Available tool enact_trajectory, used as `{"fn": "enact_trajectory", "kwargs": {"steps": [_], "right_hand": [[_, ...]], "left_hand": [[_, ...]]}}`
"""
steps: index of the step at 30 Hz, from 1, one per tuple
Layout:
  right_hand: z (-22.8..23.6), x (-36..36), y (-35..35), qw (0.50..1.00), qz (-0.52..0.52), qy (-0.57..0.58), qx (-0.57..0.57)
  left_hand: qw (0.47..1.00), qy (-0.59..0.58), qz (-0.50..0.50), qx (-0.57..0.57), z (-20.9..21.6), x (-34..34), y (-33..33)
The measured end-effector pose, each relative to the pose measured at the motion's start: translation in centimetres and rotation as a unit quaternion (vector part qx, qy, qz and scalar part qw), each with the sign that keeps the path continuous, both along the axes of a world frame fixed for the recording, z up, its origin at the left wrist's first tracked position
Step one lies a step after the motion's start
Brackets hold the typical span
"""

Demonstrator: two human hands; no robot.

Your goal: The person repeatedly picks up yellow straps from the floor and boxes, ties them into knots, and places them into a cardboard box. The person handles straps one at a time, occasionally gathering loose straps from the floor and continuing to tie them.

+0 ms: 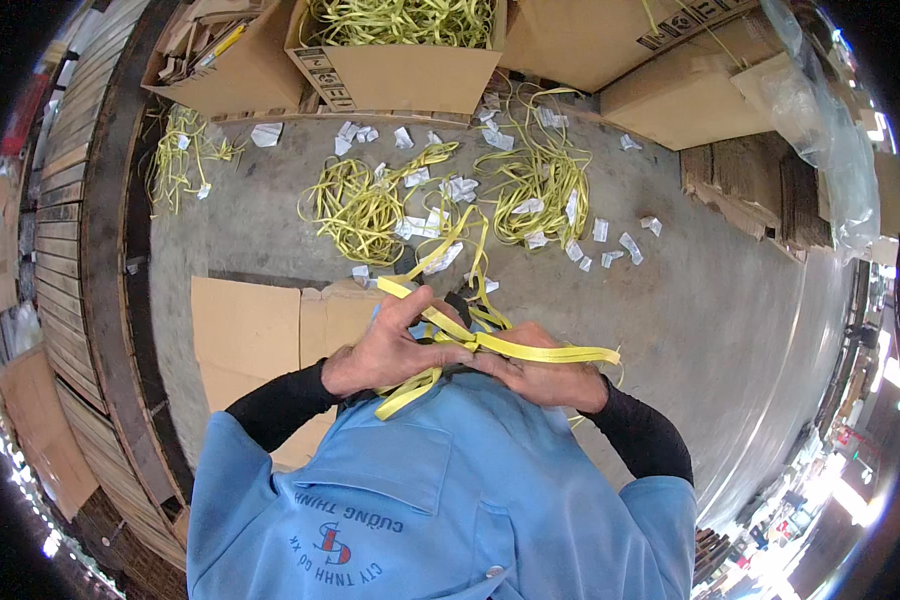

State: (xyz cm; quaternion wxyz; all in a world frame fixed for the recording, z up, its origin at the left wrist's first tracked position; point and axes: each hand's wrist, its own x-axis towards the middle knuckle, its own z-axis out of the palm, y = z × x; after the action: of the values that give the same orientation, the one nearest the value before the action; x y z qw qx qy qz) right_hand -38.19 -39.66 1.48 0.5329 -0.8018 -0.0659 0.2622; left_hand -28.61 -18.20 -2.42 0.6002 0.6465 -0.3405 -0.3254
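My left hand [390, 345] and my right hand [540, 370] meet in front of my chest, both closed on a bundle of flat yellow straps [530, 349]. The strap ends stick out to the right past my right hand, and a loop hangs below my left hand. More of the same strap trails away over the floor toward the piles ahead. Both forearms wear black sleeves, and a blue shirt fills the bottom of the view.
Piles of yellow straps [355, 205] and scraps of white paper [460, 188] lie on the concrete floor. An open cardboard box [400, 75] full of straps stands ahead, among other boxes. Flat cardboard [245, 335] lies at my left. Wooden pallets [100, 230] run along the left.
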Motion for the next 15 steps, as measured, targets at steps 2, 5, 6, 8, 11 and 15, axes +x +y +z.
{"fn": "enact_trajectory", "kwargs": {"steps": [2,5,6,8,11,15], "right_hand": [[0.1,0.4,-0.3,0.996,0.025,0.084,0.02],[0.0,1.1,-0.9,0.991,-0.068,0.082,0.08],[-0.1,1.3,-1.0,0.99,-0.074,0.047,0.111],[-0.6,1.5,-0.8,0.984,-0.105,0.007,0.146],[-2.0,1.1,0.3,0.985,-0.163,0.049,0.031],[-4.2,0.2,1.9,0.968,-0.251,0.023,0.012]], "left_hand": [[0.999,-0.048,-0.022,-0.007,0.2,0.8,0.0],[0.998,-0.048,-0.03,-0.003,0.0,1.3,-0.6],[0.999,-0.041,-0.029,0.003,-0.1,1.3,-0.9],[0.998,-0.047,-0.019,0.035,-0.5,0.9,-1.6],[0.994,-0.032,-0.01,0.101,-0.9,0.4,-2.2],[0.991,0.051,-0.046,0.117,-0.7,0.7,-2.2]]}}
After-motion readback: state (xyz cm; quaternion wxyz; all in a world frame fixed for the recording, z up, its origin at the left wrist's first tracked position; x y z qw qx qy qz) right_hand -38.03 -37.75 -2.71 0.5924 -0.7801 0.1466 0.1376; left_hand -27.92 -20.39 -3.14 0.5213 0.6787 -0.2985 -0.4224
